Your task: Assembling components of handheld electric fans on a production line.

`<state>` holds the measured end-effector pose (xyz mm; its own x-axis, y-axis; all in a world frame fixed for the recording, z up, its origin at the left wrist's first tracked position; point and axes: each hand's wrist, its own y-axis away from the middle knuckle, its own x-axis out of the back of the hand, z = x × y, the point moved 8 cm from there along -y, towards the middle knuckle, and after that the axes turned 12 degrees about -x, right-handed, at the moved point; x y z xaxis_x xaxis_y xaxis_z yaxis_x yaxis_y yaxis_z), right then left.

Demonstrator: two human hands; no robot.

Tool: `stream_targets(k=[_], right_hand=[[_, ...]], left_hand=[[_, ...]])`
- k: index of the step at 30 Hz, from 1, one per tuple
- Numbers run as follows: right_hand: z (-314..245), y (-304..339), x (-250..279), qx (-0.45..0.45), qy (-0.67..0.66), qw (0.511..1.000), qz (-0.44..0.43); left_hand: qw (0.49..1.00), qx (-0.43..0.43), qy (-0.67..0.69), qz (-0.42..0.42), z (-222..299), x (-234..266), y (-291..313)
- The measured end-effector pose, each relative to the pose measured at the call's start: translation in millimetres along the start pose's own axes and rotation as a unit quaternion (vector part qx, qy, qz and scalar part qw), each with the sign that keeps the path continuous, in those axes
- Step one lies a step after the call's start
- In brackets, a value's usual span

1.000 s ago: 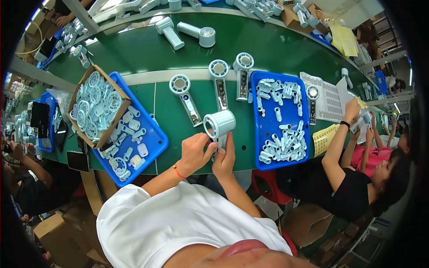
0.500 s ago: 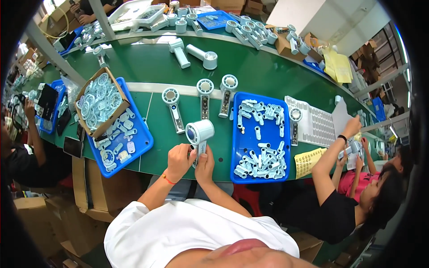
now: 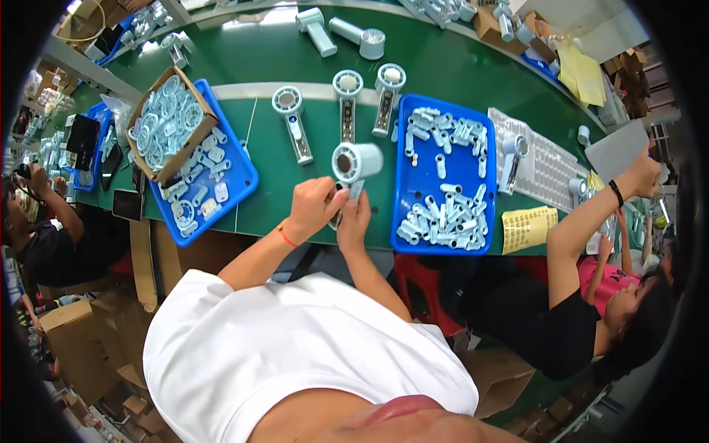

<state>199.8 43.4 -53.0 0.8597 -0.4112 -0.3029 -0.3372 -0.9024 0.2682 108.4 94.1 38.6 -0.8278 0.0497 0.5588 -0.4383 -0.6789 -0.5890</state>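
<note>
A light-blue handheld fan (image 3: 357, 163) stands upright between my hands, its round head above my fingers and its ringed face turned towards the left. My right hand (image 3: 354, 222) is wrapped round the handle from the right. My left hand (image 3: 313, 210) is closed, with thumb and fingertips pressed at the handle's left side; a small part in them cannot be made out. Beyond, three similar fans lie in a row on the green table: a left one (image 3: 293, 122), a middle one (image 3: 347, 103) and a right one (image 3: 386, 96), the latter two with circuit parts showing in their handles.
To the right, a blue tray (image 3: 425, 188) holds many small light-blue parts. At left, another blue tray (image 3: 247, 179) carries a cardboard box (image 3: 203, 159) of ring grilles. Two fans (image 3: 362, 40) lie farther back. A co-worker's arm (image 3: 591, 214) reaches over the table at right.
My view has tilted, so the table appears higher. The fan's head has turned, showing more of its ringed face. Both my hands stay at the handle. The co-worker's arm has shifted at right.
</note>
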Motion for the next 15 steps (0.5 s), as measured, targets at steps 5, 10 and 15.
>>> stream_targets(k=[5,10,15], right_hand=[[-21,8,-4,0.054,0.034,0.995,0.074],[-16,0,5,0.012,-0.037,0.998,0.044],[-11,6,3,0.148,0.283,0.947,0.04]], left_hand=[[0.998,-0.05,0.028,0.04,8,14,-6],[0.987,-0.04,0.049,0.144,22,91,-44],[0.973,-0.225,-0.021,0.052,68,27,-159]])
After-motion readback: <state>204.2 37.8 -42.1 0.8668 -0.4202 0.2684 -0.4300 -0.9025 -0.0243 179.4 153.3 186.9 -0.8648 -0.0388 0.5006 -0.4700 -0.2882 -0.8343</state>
